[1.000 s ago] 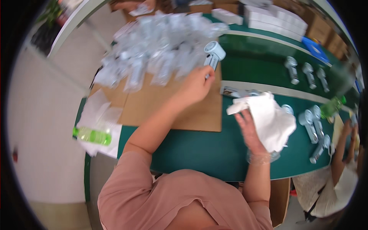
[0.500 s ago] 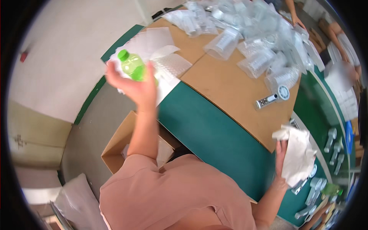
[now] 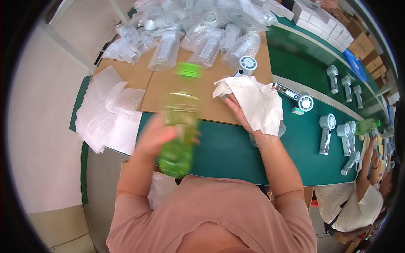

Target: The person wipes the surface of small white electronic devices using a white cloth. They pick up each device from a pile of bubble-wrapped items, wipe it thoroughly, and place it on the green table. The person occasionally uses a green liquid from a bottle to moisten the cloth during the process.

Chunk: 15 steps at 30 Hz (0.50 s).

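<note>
Close in front of your chest, you held a green plastic bottle (image 3: 180,122) with a green cap upright in your left hand (image 3: 157,135), its fingers wrapped around the lower body; the bottle was blurred and lifted clear of the tabletop (image 3: 230,149). Your right hand (image 3: 241,113) rested on the edge of the cardboard sheet (image 3: 177,90), fingers closed on a crumpled white cloth (image 3: 253,103), with a thin clear glove visible at the wrist.

Just past the cloth, one white handheld fan (image 3: 245,65) lay on the cardboard. I judged the wiping work paused while the bottle was up. Much was left, it seemed: a large heap of fans in clear bubble bags (image 3: 198,29) covered the far end of the cardboard. To your right, unbagged white fans (image 3: 325,131) lay in a loose row on the green tabletop, and one more lay on the pale strip (image 3: 295,93). A stack of flat bubble bags (image 3: 107,114) sat at your left. Another person (image 3: 363,198) sat at the far right.
</note>
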Motion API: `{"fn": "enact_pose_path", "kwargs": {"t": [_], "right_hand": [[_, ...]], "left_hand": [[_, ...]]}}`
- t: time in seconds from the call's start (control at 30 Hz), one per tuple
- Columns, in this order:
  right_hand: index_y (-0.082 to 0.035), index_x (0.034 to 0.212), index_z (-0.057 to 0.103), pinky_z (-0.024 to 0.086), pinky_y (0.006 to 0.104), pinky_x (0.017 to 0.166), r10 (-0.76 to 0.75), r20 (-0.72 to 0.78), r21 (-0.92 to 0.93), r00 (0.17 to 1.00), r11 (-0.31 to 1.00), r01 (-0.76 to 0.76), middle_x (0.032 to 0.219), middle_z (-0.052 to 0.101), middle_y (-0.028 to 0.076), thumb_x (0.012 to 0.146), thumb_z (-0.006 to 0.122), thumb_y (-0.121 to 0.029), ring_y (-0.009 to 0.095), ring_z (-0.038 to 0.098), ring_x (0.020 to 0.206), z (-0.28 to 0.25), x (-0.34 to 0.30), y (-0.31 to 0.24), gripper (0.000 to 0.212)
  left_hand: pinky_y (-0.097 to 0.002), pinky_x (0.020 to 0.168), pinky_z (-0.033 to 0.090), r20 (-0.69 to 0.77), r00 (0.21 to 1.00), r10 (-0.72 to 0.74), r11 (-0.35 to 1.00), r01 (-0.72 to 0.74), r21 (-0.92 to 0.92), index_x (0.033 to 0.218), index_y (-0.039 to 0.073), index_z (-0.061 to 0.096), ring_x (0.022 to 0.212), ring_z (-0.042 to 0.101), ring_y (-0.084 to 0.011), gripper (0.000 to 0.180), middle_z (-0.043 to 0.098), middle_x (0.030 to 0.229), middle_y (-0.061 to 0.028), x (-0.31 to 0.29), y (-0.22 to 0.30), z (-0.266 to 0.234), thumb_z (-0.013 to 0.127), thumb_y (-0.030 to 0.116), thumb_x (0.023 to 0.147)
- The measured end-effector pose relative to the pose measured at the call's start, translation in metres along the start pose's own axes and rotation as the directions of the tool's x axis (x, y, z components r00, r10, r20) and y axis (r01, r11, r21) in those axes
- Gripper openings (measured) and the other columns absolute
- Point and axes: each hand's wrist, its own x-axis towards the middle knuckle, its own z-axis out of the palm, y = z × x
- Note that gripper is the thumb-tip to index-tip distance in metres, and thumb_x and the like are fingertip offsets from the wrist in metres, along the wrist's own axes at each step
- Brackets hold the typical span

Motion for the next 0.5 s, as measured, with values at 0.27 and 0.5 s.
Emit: {"fn": "enact_pose_path", "kwargs": {"t": [0.27, 0.5], "right_hand": [[-0.004, 0.123, 0.046, 0.049, 0.0596, 0.085, -0.137, -0.1, -0.262, 0.985, 0.959, 0.107, 0.121, 0.055, 0.016, 0.099, 0.036, -0.041, 0.037, 0.056, 0.107, -0.004, -0.003, -0.028, 0.045], [-0.001, 0.119, 0.049, 0.055, 0.0511, 0.078, -0.192, -0.045, -0.322, 0.98, 0.932, 0.168, 0.111, 0.059, 0.017, 0.097, 0.047, -0.026, 0.033, 0.061, 0.099, -0.036, -0.002, -0.028, 0.033]], "left_hand": [[-0.0366, 0.062, 0.055, 0.366, 0.816, -0.447, 0.615, 0.578, -0.537, 0.116, 0.005, 0.053, 0.073, 0.066, -0.0268, 0.059, 0.064, 0.091, -0.0185, 0.063, -0.102, 0.074, 0.035, 0.057, 0.095], [-0.0368, 0.06, 0.052, 0.331, 0.81, -0.484, 0.604, 0.583, -0.544, 0.119, 0.0, 0.05, 0.071, 0.062, -0.0272, 0.069, 0.06, 0.09, -0.0184, 0.063, -0.112, 0.071, 0.029, 0.061, 0.095]]}}
